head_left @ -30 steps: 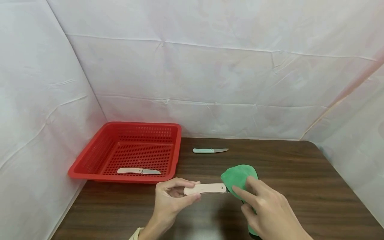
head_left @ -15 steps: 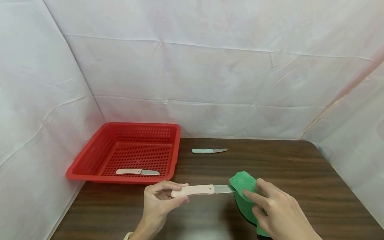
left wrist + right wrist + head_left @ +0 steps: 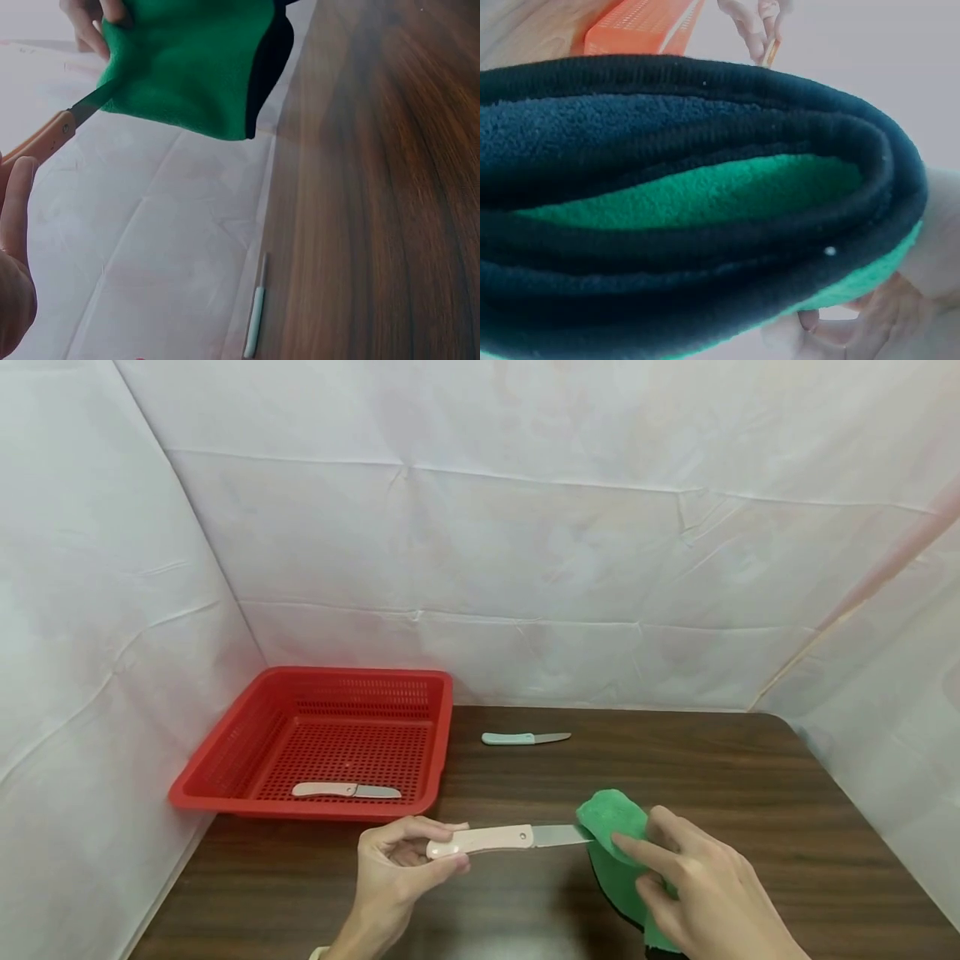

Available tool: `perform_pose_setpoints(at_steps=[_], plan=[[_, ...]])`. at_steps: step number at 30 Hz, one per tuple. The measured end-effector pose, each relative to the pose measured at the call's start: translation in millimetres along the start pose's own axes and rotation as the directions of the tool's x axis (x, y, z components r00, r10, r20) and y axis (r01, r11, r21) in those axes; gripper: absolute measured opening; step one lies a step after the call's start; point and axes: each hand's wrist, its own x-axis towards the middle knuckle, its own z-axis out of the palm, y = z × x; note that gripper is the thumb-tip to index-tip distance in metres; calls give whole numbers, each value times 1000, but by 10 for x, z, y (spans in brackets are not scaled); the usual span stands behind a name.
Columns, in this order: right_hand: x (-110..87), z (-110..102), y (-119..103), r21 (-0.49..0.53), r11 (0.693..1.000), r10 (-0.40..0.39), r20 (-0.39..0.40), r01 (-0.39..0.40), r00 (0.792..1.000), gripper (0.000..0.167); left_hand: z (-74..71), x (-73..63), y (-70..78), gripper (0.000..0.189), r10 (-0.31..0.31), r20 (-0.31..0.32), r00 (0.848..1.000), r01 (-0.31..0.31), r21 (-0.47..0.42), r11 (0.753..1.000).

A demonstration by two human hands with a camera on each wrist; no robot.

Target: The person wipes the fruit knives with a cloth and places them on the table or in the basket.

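My left hand (image 3: 397,868) pinches the pale pink handle of a small folding knife (image 3: 487,840) between thumb and fingers, its blade unfolded and pointing right. In my right hand (image 3: 693,881) is a green cloth (image 3: 615,827) with dark edging, gripped between fingers and thumb and folded over the blade's tip. The bare part of the blade shows between handle and cloth. The left wrist view shows the blade running into the fold of the cloth (image 3: 187,67). Close up in the right wrist view, the folded cloth (image 3: 705,191) covers most of the fingers.
A red plastic basket (image 3: 442,735) stands at the left on the brown wood table (image 3: 712,760), holding a pink-handled knife (image 3: 326,789). Behind my hands lies a light blue-handled knife (image 3: 510,738), blade unfolded. White sheeting (image 3: 525,543) walls the back and sides.
The cloth has slid right along the blade toward its tip, baring the blade near the handle. The left hand with the knife has shifted left. The last half second shows almost no movement.
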Motion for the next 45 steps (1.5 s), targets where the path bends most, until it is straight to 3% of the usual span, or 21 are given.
perform_pose_setpoints(at_steps=[10, 17, 21, 30, 36, 45], plan=[[118, -79, -13, 1, 1000, -28, -65, 29, 998, 50, 34, 43, -18, 28, 38, 50, 998, -37, -23, 999], [228, -59, -99, 2, 996, -91, -111, 91, 990, 49, 108, 89, -37, 27, 49, 43, 998, -50, 41, 998], [267, -41, -175, -25, 996, -93, -77, 91, 993, 52, 143, 112, -58, 27, 56, 28, 998, -58, 58, 997], [268, 69, -255, -57, 989, -139, 14, 139, 990, 50, 186, 128, -76, 29, 94, 21, 995, -94, 6, 996], [209, 71, -195, -57, 990, -126, 41, 128, 991, 49, 153, 132, -46, 30, 105, 13, 994, -104, -39, 994], [94, -7, -41, -17, 998, -68, 44, 68, 997, 40, 73, 116, 16, 33, 86, -17, 996, -87, -28, 996]])
